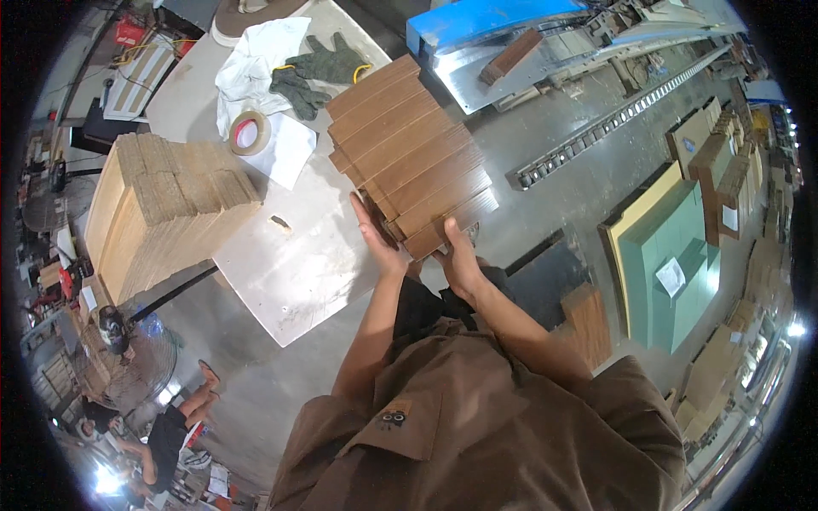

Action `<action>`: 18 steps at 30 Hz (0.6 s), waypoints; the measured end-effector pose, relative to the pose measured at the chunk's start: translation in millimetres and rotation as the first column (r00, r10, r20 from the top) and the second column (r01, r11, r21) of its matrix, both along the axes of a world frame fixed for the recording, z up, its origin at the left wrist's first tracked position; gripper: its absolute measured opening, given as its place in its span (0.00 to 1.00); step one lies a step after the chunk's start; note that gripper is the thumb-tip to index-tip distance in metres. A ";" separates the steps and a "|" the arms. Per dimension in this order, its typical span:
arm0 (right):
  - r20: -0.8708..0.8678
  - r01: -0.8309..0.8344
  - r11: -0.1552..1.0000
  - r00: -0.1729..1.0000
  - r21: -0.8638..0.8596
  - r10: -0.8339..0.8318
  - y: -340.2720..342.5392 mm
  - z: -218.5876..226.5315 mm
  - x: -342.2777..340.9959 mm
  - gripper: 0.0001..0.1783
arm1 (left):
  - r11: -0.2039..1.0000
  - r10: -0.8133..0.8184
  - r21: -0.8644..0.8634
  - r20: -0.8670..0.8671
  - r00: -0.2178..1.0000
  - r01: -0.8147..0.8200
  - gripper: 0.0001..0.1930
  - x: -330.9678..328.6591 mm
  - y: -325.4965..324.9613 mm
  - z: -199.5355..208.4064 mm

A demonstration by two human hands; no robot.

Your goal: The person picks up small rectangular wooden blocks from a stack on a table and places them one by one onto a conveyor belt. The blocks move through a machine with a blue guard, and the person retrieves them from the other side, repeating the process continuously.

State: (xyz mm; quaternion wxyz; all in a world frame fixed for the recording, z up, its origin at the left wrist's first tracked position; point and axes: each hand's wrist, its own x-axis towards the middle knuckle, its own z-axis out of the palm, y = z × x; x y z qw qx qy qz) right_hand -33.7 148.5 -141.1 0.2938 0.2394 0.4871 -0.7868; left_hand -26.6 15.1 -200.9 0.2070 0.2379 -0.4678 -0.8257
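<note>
Your left hand (pixel 377 243) and right hand (pixel 458 255) press flat, fingers spread, on the plank stack's (pixel 409 153) near end. Stiff, probably heavy; grip both sides.

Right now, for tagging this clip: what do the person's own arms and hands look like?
Both hands, left and right, are bare: no gloves, rings or watch visible. Forearms are uncovered; short brown shirt sleeves end near the elbows.
</note>
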 end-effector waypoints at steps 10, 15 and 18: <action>-0.158 0.024 0.996 0.987 0.082 -0.011 119.1 -59.7 -34.1 0.55 | 0.990 0.022 -0.139 0.316 0.949 0.024 0.46 36.9 10.5 14.6; -0.137 -0.303 0.946 0.938 0.118 0.317 105.1 -31.9 -123.2 0.52 | 0.922 0.010 0.362 0.330 0.944 -0.137 0.47 37.1 13.6 29.3; -0.091 -0.402 0.915 0.912 -0.021 0.399 80.9 -30.4 -132.7 0.59 | 0.874 0.036 0.457 0.281 0.959 -0.166 0.48 16.5 25.0 48.7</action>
